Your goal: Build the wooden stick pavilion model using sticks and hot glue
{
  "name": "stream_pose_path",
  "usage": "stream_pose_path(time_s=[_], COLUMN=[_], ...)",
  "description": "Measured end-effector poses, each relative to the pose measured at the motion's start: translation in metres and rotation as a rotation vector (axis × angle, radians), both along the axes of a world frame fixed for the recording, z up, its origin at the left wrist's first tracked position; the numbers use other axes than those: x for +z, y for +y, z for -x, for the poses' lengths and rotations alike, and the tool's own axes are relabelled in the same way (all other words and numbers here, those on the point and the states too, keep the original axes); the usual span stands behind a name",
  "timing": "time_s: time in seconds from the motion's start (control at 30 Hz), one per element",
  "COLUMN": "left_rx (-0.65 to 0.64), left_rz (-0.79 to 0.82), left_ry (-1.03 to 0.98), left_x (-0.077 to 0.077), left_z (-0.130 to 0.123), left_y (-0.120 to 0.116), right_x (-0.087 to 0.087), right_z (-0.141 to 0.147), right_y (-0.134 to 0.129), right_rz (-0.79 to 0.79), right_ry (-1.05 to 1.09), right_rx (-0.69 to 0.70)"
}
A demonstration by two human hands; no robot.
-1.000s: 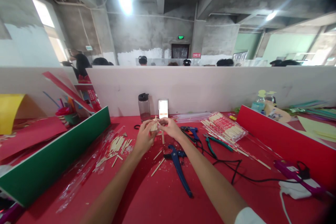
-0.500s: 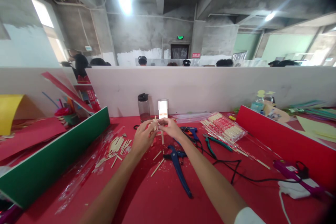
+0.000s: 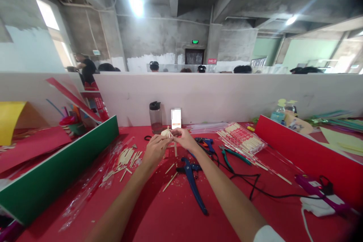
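A small model built of pale wooden sticks (image 3: 166, 133), with a peaked roof-like top and stick legs below, is held up above the red table. My left hand (image 3: 156, 146) grips its left side, fingers bent and their tips against its lower edge. On the other side my right hand (image 3: 183, 138) pinches the model near the roof's right edge. Fingers cover much of the lower part. Below my hands lie loose sticks (image 3: 170, 181) and a blue-handled cutter (image 3: 194, 187).
Short cut sticks (image 3: 126, 157) lie in a pile at left, beside clear plastic wrapping. To the right are a blue glue gun (image 3: 208, 143), green-handled pliers (image 3: 236, 155), packed sticks (image 3: 244, 138) and a black cable (image 3: 272, 193). A bottle (image 3: 155, 118) and a phone (image 3: 176, 118) stand behind.
My left hand has shifted slightly down and left on the stick model, so more of its peaked top shows. The right hand stays nearly in place.
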State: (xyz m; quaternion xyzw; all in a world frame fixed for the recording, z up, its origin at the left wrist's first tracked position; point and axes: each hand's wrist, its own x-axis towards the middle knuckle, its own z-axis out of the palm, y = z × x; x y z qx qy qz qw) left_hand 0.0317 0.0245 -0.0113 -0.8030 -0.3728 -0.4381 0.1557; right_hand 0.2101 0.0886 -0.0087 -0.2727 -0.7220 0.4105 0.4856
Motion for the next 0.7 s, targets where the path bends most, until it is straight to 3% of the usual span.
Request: stream_pose_path(time_s=[0.23, 0.47, 0.7], left_rx=[-0.086, -0.017, -0.03], left_rz=[-0.029, -0.023, 0.037], left_ry=[0.017, -0.074, -0.19], left_x=[-0.006, 0.002, -0.006], left_z=[0.002, 0.015, 0.018], left_y=[0.004, -0.003, -0.001], right_x=[0.0, 0.001, 0.011], right_z=[0.001, -0.001, -0.009], right_y=[0.0, -0.003, -0.007], right_rz=[-0.013, -0.032, -0.063], right_ry=[0.0, -0.02, -0.064], right_rx=[-0.02, -0.027, -0.01])
